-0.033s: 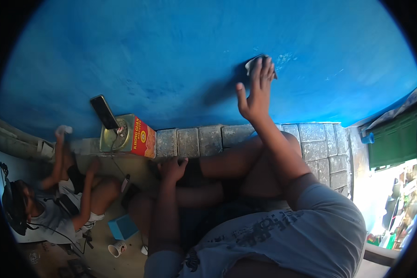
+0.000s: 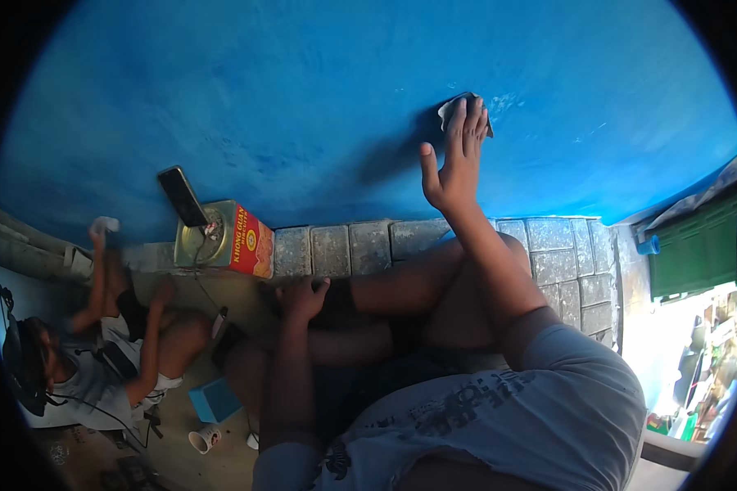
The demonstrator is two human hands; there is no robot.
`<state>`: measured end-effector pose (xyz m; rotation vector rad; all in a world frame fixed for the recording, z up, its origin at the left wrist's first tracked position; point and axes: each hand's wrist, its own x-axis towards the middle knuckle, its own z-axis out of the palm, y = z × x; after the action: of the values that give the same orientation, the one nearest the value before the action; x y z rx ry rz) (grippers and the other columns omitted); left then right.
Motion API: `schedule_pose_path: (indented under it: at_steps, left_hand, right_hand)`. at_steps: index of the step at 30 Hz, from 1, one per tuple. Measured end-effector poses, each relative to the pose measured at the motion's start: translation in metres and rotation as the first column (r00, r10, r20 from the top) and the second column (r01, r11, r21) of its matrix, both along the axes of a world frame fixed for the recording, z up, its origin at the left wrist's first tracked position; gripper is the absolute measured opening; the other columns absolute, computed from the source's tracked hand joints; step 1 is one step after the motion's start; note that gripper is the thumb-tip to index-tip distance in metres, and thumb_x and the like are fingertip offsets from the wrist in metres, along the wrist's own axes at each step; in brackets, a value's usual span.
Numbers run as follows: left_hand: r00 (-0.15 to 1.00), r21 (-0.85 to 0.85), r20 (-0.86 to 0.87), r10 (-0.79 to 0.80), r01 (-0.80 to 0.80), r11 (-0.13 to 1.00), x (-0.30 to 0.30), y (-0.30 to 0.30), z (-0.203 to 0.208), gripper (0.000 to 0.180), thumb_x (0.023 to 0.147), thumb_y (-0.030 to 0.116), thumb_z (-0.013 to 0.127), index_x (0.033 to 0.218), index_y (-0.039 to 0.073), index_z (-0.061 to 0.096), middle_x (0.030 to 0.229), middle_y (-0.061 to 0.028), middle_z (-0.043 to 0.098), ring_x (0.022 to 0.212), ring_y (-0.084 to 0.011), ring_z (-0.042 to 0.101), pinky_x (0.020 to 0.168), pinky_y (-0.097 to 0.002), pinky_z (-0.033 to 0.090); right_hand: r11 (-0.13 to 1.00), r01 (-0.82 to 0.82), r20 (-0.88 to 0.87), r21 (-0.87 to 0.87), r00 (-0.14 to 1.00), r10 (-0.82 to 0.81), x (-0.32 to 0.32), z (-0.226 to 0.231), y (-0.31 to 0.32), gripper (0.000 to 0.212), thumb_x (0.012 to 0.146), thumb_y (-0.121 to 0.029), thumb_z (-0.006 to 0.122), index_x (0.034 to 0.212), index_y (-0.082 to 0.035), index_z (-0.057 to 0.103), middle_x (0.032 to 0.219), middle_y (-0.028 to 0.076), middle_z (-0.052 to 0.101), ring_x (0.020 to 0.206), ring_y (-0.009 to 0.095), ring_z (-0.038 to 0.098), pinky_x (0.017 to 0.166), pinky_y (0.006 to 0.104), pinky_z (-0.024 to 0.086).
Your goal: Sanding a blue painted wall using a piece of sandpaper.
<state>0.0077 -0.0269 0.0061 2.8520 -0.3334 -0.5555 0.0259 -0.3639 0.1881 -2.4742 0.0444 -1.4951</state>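
Observation:
My right hand (image 2: 457, 159) is raised against the blue wall (image 2: 246, 98), its fingers stretched out flat and the thumb apart. Under those fingertips is a small creased grey-white sheet, apparently sandpaper (image 2: 445, 114), pressed to the painted surface. Pale scuffed marks show on the wall just right of it. Low down, my left hand (image 2: 305, 299) rests by my crossed legs near the foot, thumb apart, with nothing visible in it. Its fingertips are partly lost in shadow.
A phone (image 2: 182, 196) leans on a red and gold biscuit tin (image 2: 252, 241) by the wall. At left sits another person (image 2: 90, 360), one hand raised with a whitish piece. A blue box (image 2: 214, 401) and a paper cup (image 2: 205, 439) stand on the floor. Grey paving blocks (image 2: 368, 250) line the wall's foot.
My right hand and the sheet under it have shifted very slightly to the right on the wall. The other person's raised hand has moved a little up and left.

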Motion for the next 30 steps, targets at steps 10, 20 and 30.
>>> schedule_pose_path:
  at_steps: [10,20,30]
  left_hand:
    - [0.991,-0.53,0.042,0.129,-0.088,0.843,0.003,-0.006,-0.002,0.038,0.09,0.04,0.064,0.095,0.003,0.066,0.089,-0.0154,0.069,0.084,-0.03,0.067,0.079,-0.0431,0.049]
    - [0.894,-0.777,0.319,0.315,0.056,0.627,0.024,0.019,0.06,0.023,0.093,0.021,0.064,0.107,0.004,0.067,0.096,-0.0101,0.07,0.088,-0.0203,0.065,0.082,-0.034,0.05]
    - [0.423,-0.219,0.885,0.192,0.017,0.976,0.081,0.108,0.141,0.057,0.086,0.039,0.071,0.133,0.013,0.054,0.135,-0.018,0.045,0.12,-0.0376,0.046,0.102,-0.0478,0.037]
  right_hand:
    - [0.998,-0.039,0.008,0.047,0.999,0.039,-0.009,-0.007,-0.015,0.076,0.095,-0.043,0.051,0.149,0.005,0.026,0.153,0.032,0.024,0.141,0.052,0.021,0.115,0.057,0.016]
    - [0.967,-0.208,-0.298,-0.148,0.942,0.157,-0.014,-0.055,-0.015,0.075,0.093,-0.046,0.053,0.148,0.001,0.032,0.153,0.024,0.031,0.142,0.041,0.03,0.114,0.0502,0.024]
    - [0.969,-0.232,-0.247,-0.087,0.947,0.204,-0.012,-0.064,-0.008,0.077,0.094,-0.042,0.053,0.147,0.008,0.028,0.153,0.034,0.021,0.145,0.048,0.015,0.116,0.0559,0.014]
